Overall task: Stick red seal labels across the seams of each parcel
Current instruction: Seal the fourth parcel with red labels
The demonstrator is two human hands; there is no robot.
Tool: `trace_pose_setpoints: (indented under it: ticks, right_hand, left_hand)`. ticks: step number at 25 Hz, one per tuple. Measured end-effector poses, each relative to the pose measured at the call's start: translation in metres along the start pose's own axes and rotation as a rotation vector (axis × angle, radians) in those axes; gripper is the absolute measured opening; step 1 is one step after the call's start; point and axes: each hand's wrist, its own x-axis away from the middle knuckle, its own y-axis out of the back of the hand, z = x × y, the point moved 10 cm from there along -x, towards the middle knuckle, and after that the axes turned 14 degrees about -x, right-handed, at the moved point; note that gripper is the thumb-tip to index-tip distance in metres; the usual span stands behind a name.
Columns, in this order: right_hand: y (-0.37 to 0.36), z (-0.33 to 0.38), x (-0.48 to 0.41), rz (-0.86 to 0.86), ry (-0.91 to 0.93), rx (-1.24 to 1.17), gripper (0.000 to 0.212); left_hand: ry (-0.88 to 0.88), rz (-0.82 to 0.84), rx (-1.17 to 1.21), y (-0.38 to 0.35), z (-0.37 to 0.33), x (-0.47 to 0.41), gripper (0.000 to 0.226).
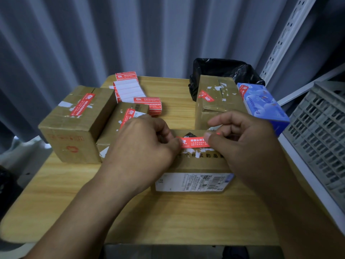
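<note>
On the wooden table (56,193), directly below the camera, I find the near parcel (194,165), a brown carton with its long side running left to right. Three further cartons stand behind it: the large parcel (74,126) at far left, the small parcel (119,126) beside it and the rear parcel (214,103) at right, each already carrying a red seal, as does the blue box (263,103) beside the rear parcel. A grey crate (321,131) stands off the table's right edge. The label strip (130,90) lies unrolled at the table's far side. The left hand (141,146) and the right hand (248,139) meet over the near parcel's top, each pinching one end of a single red seal label (194,142). The label's long axis runs left to right between the two hands, parallel to the carton's long side, over the far half of the top; neither hand is the nearer. I cannot tell whether it already touches the cardboard, nor where the seam runs beneath it. I judge that the coming move is straight down. Legible writing: white characters on the label beginning "请确认封"; black print on the carton, "个朴实的品"; a white shipping label (194,182) with a barcode on its front face, too small to read; "SS2000", inverted, on the blue box.
</note>
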Motion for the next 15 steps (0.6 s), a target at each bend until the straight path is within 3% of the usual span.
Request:
trace_pose_setpoints:
  ticks: [15]
  right_hand:
    - [0.0036,-0.0072,0.0033,-0.059,0.029,0.059,0.018]
  left_hand:
    - [0.022,0.132,-0.085,-0.0078,-0.0027,-0.0094,0.028]
